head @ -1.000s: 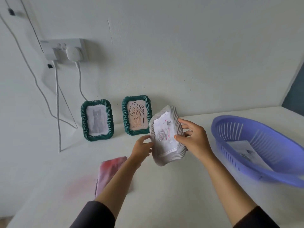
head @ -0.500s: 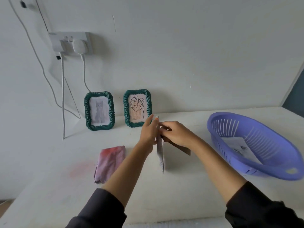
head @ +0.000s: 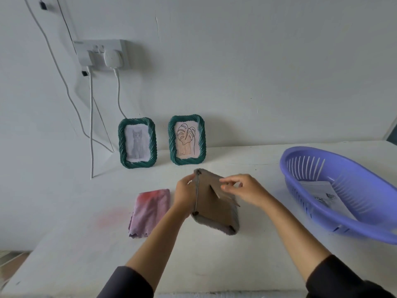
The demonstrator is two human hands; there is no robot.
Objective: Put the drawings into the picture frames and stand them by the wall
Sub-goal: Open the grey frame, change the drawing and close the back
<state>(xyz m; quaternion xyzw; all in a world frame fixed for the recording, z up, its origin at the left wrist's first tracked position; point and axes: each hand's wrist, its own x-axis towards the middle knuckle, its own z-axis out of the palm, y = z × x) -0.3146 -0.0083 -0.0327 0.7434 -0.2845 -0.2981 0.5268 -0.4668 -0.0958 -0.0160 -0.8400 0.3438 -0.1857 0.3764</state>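
The person is holding a grey ribbed picture frame with a brown card back point(head: 211, 208) just above the white worktop point(head: 225, 265). The back is facing the camera, so I cannot see the drawing inside.

The left hand point(head: 184, 196) is gripping the frame's edge at 9 o'clock. The right hand point(head: 243, 190) is at 2 o'clock on the back. Its finger and thumb are pinching the little brown card leg point(head: 214, 192) that props a frame up.

I think the step in hand is pulling that leg out so the frame can stand.

Two frames are already standing by the wall. The green twisted frame with the grey cat drawing point(head: 137, 143) is at 11 o'clock from the hands. The green twisted frame with the leaf drawing point(head: 186, 139) is at 12 o'clock.

The purple plastic basket point(head: 369, 196) is sitting at 3 o'clock. A white paper drawing point(head: 320, 190) is lying inside it. A folded pink cloth point(head: 150, 211) is lying at 9 o'clock, just beside the left hand.

Next, the leg needs opening wide enough. Then the frame needs turning round and standing by the wall, maybe at 1 o'clock beside the leaf frame. After that, the paper in the basket is likely waiting for a frame too.
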